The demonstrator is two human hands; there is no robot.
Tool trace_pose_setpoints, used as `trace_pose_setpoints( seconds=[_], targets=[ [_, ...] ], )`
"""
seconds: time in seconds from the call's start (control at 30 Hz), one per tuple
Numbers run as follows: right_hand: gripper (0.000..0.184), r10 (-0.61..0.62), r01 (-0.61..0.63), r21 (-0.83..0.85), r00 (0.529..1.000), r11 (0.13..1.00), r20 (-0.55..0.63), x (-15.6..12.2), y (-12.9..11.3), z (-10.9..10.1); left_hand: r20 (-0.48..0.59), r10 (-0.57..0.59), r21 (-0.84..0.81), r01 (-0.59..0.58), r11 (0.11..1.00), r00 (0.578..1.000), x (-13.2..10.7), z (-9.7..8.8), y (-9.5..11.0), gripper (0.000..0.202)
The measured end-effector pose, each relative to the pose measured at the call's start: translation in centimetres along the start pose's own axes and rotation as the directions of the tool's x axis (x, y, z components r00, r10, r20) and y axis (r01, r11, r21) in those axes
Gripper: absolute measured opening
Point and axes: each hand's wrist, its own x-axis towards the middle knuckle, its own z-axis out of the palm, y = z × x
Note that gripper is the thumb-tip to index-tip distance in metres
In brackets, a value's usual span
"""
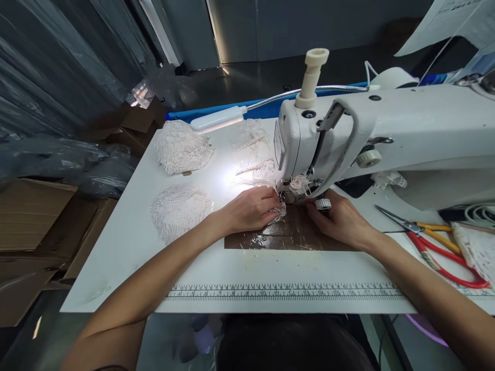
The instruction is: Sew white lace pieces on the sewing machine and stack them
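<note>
Two leftmost lace piles [181,147] — one sewing machine [406,129] (one lamp [218,119]).

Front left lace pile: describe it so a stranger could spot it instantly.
Start at the white sewing machine and move left across the table. Along its left side, find the rear lace pile; the front lace pile lies nearer the person. Unlike the rear one, it sits right beside the left forearm.

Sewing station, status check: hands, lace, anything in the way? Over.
Left hand pinching white lace at needle end of sewing machine. Right hand beside white knob, grip partly hidden. Scissors off to the right, touching neither hand.
</note>
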Motion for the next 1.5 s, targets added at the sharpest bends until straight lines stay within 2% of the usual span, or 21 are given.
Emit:
trace_pose_setpoints(
  seconds=[0.1,0.27,0.47,0.57,0.7,0.8,0.87,0.97,1.07,1.33,1.5],
  targets=[
    [0.019,0.026,-0.028,0.056,0.999,0.998,0.038,0.5,-0.4,1.1,-0.003,0.008,-0.006,-0.008,1.000,1.000,0.0,0.8,0.0,0.020],
    [0.021,0.048,-0.050,0.083,0.999,0.995,0.018,0.1,-0.1,2.1,-0.059,-0.014,0.032,0.015,0.999,0.998,-0.1,1.3,-0.3,0.022],
    [0.021,0.027,-0.028,0.060,1.000,0.998,0.010,-0.4,0.1,2.1,-0.001,0.009,0.027,-0.009,1.000,1.000,-0.3,0.9,-0.5,0.021],
    [0.022,0.004,-0.005,0.020,1.000,1.000,0.027,-0.6,0.2,2.3,-0.045,-0.012,0.035,0.014,0.999,0.999,-0.1,1.1,-0.4,0.020],
    [0.026,-0.021,0.022,-0.015,1.000,1.000,0.010,-0.9,0.3,2.5,-0.151,-0.056,-0.071,0.046,0.996,0.987,0.1,1.4,-0.3,0.017],
    [0.033,-0.101,0.103,-0.081,0.994,0.991,0.033,-1.2,-0.2,2.5,-0.236,-0.097,-0.111,0.072,0.991,0.967,0.1,1.4,-0.3,0.016],
    [0.037,-0.178,0.185,-0.143,0.982,0.972,0.060,-1.2,-0.6,2.5,-0.254,-0.095,-0.109,0.069,0.992,0.963,0.0,1.4,-0.4,0.015],
    [0.037,-0.251,0.262,-0.238,0.965,0.935,0.075,-1.0,-1.2,2.6,-0.247,-0.064,-0.096,0.041,0.994,0.967,-0.2,1.6,-0.4,0.014],
    [0.036,-0.266,0.276,-0.274,0.961,0.921,0.074,-0.9,-1.4,2.7,-0.217,-0.034,-0.068,0.019,0.998,0.976,-0.3,1.8,-0.4,0.014],
    [0.034,-0.283,0.298,-0.221,0.954,0.929,0.096,-1.4,-1.1,2.4,-0.106,0.022,0.177,-0.003,0.984,0.994,-0.4,1.6,0.2,0.017],
    [0.034,-0.268,0.286,-0.183,0.956,0.940,0.120,-1.7,-1.0,2.4,-0.094,0.045,0.253,-0.020,0.967,0.995,-0.4,1.8,0.1,0.018]
  ],
)
